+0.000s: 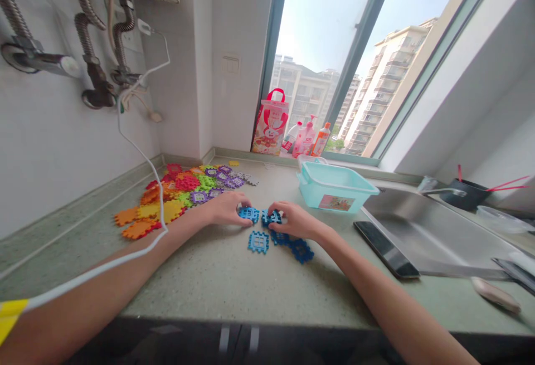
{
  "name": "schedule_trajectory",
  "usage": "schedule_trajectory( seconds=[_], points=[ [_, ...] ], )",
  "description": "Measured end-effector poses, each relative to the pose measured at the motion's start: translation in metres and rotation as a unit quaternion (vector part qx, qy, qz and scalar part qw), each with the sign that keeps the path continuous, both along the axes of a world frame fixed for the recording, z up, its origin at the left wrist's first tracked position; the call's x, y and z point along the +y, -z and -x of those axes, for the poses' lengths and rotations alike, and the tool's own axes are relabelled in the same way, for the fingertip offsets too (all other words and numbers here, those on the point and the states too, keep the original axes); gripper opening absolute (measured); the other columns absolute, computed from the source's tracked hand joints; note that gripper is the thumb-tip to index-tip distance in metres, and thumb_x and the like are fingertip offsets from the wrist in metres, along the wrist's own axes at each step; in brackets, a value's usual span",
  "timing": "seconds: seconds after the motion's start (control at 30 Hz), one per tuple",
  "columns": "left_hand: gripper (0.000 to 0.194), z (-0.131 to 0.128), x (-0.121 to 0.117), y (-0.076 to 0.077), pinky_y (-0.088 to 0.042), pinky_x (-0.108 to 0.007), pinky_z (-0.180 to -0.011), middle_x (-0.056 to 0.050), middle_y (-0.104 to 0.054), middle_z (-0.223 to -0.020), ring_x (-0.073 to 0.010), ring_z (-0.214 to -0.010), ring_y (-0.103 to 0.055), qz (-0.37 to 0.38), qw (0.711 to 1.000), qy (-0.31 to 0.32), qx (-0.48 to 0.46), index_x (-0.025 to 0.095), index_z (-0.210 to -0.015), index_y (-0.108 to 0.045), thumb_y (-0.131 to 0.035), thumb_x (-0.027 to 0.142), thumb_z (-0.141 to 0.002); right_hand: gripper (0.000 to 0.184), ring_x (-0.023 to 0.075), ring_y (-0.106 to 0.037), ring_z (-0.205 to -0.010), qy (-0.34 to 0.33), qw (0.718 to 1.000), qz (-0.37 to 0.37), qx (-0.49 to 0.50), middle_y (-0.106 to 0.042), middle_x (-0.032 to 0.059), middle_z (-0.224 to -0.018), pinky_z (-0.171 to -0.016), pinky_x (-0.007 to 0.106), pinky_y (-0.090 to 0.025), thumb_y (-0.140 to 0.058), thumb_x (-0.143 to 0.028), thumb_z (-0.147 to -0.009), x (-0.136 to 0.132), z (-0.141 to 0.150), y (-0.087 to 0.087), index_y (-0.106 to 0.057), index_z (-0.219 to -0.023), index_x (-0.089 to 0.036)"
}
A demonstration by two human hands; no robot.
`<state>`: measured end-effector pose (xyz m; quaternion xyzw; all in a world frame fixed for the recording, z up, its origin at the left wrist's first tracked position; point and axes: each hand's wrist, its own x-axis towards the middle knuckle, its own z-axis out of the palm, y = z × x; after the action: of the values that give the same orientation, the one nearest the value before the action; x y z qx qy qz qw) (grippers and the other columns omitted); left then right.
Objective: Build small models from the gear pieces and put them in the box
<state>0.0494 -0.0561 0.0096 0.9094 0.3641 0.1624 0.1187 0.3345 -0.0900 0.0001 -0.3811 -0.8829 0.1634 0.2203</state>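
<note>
My left hand point(228, 209) grips a light blue toothed building tile point(249, 214) between thumb and fingers, low over the counter. Just right of it, my right hand point(295, 219) has its fingers and thumb closed around a dark blue tile point(271, 218). A small gap separates the two tiles. Nearer to me, another light blue tile point(258, 242) with a window pattern lies flat. More dark blue tiles point(301, 250) lie below my right hand, which partly covers them. Left of my hands is a pile of red, orange, yellow, green and purple tiles point(188, 182).
A turquoise plastic basin point(340, 178) stands behind my right hand. Right of it are a steel sink point(438, 225) and a black phone point(384, 248) at the sink's edge. A white cable point(137, 145) hangs across my left forearm. Bottles point(305, 139) line the window sill.
</note>
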Motion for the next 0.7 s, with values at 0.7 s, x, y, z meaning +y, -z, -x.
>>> schedule_trajectory(
  seconds=[0.7],
  points=[
    [0.043,-0.023,-0.034,-0.008,-0.045,-0.026,-0.067,-0.001,-0.068,-0.089,-0.0168,-0.074,-0.059,0.058,0.995,0.085,-0.017,0.022,-0.106,-0.077,-0.082,0.045,-0.070,0.023,0.0217,-0.066,-0.101,0.068,0.993,-0.096,0.027,-0.074,0.0073,-0.109,-0.096,0.037,-0.049,-0.073,-0.031,-0.090,0.015,-0.025,-0.002,-0.068,-0.110,-0.022]
  ],
)
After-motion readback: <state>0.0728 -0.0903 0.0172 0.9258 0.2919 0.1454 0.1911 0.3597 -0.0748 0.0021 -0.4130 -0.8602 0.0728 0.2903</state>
